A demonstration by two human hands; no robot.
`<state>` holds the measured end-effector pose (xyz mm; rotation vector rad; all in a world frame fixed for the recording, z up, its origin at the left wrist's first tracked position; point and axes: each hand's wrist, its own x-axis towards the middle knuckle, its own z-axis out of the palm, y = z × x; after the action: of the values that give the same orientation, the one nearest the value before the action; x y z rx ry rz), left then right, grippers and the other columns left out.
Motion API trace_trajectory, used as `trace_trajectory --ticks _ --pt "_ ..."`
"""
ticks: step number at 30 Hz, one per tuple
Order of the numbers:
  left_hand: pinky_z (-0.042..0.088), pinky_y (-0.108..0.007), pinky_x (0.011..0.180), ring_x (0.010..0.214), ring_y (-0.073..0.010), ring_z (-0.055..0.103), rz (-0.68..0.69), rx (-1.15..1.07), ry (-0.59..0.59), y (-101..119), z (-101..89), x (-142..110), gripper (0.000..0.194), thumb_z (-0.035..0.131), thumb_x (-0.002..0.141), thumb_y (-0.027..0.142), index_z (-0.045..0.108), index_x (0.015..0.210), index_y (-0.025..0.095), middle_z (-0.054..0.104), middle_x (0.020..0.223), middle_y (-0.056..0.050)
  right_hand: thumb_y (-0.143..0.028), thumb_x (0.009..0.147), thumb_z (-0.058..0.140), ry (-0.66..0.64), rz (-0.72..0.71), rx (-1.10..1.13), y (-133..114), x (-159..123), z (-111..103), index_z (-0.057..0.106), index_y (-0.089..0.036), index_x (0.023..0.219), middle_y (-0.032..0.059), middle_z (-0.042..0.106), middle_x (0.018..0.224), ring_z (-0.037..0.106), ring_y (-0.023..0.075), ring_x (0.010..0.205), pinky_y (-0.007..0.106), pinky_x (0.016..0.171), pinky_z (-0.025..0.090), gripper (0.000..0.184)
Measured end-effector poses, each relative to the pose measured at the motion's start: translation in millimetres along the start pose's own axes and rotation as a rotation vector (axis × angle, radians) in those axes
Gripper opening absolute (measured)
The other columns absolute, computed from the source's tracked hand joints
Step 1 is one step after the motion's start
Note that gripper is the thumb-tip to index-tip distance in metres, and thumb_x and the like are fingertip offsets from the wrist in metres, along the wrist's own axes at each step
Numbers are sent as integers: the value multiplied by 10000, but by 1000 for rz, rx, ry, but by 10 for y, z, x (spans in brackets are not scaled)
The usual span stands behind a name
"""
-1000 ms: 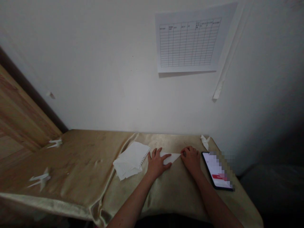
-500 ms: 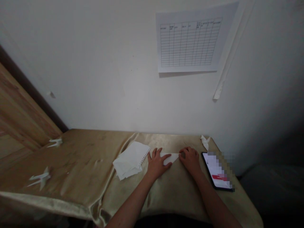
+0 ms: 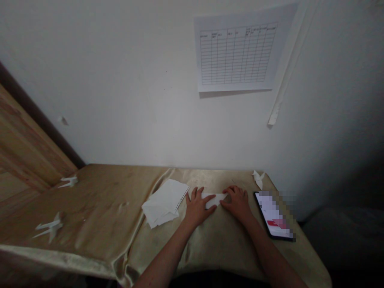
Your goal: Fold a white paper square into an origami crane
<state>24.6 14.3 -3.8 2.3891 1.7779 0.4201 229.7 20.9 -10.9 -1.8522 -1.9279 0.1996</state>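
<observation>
- White wall (image 3: 120, 88) fills the upper part of the view, behind the counter
- Counter (image 3: 99, 192) runs along the foot of the wall, covered by a gold satin cloth (image 3: 222, 248) that bunches into folds left of the arms
- Wooden panelling (image 3: 24, 148) stands at the left end of the counter
- Printed table sheet (image 3: 237, 56) is fixed to the wall, its text too small to read
- Loose paper pile (image 3: 165, 202) lies just beside the left hand, a row of punched holes along the right edge of one sheet
- Left hand (image 3: 198, 206) rests on the folded paper, grip spread, forefinger and thumb apart on its face
- Right hand (image 3: 238, 202) is at the paper's right end, thumb and forefinger curved with a gap between them; I cannot tell whether this grip pinches an edge
- Smartphone (image 3: 271, 216) lies to the right of the right hand, screen lit and partly pixelated
- Three paper cranes: one near the front left (image 3: 54, 228), one farther back on the left, one beyond the phone
- Folded white paper (image 3: 217, 199) lies flat on the cloth between both hands, partly covered by fingers
</observation>
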Motion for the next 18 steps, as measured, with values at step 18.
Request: trace_trajectory --ticks 18 --pt "137 -660 1175 1482 -363 244 0 13 -23 -26 -24 27 424 597 900 565 551 1321 575 375 1575 18 -462 730 719 -54 -14 30 -98 -47 -15 663 -316 1148 82 541 1342 428 321 1313 621 1161 99 446"
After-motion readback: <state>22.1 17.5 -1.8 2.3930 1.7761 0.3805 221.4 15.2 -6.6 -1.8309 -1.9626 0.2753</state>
